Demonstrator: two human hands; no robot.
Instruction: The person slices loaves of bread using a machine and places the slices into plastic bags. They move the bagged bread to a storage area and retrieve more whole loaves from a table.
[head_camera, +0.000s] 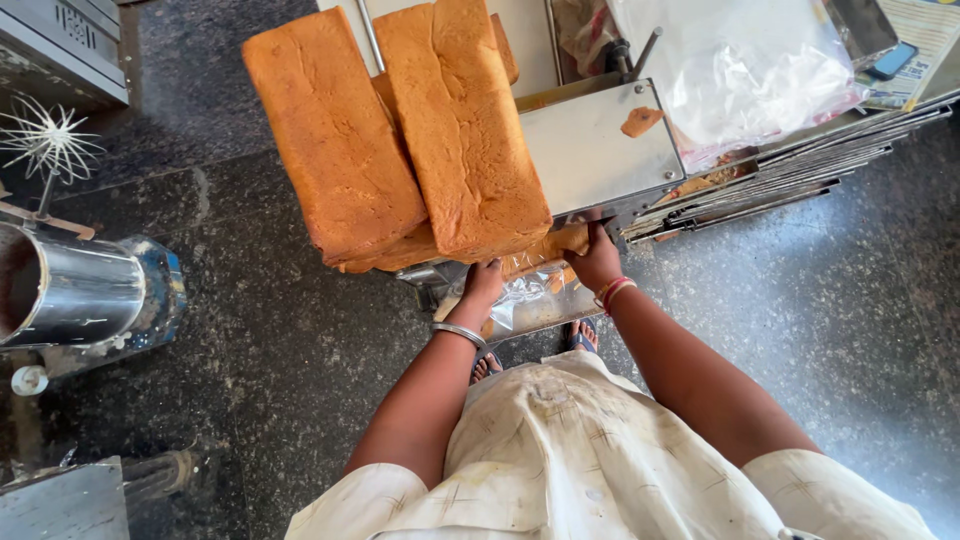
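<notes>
where the view drops straight down, a cream checked shirt (600, 460) fills the near edge, both bare forearms reaching forward from it over a dark speckled stone floor (280, 350). toes in sandals (580, 338) show just past the shirt hem.

left hand (483, 282), steel bangle (458, 332) on the wrist, is up against the near end of a sliced loaf (545, 248) that sits partly inside a clear plastic bag (535, 300); fingers curl over the bag mouth, closed on the plastic as far as can be seen. right hand (597, 260), red and pale bangles (613, 291) at the wrist, presses on the loaf's right end, fingers wrapped onto the crust, gripping it. loaf lies crosswise at the front lip of a steel slicing machine (600, 150), between the two hands, bag hanging below it.

just beyond and left, three or so whole long brown loaves (400, 140) are stacked on the machine, two on top side by side, running away from the person; the count underneath is hard to make out. a crumb of crust (641, 121) lies on the flat steel cover.

right of the machine, a stack of thin metal trays (800, 165) juts out, with a heap of clear plastic bags (740, 70) above them.

far left: a shiny steel mixer bowl (70, 290) on its blue base, and a wire whisk (45, 140) above it.
</notes>
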